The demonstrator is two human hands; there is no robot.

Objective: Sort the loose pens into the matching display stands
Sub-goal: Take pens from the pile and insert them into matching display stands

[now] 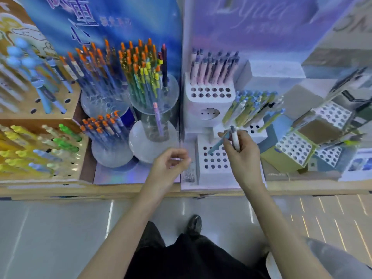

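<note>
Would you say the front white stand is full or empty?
Empty: the white stand shows only dark holes; the right hand points a blue pen at it.

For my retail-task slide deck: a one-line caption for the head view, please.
Right hand holds a white pen and a blue pen over the front white stand; left hand hovers nearby, empty.

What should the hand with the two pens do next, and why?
Probably ease the blue pen down into an empty hole of the white block. The right hand holds it slanted, tip just over those holes, with a white pen gripped alongside. The left hand hovers empty.
</note>
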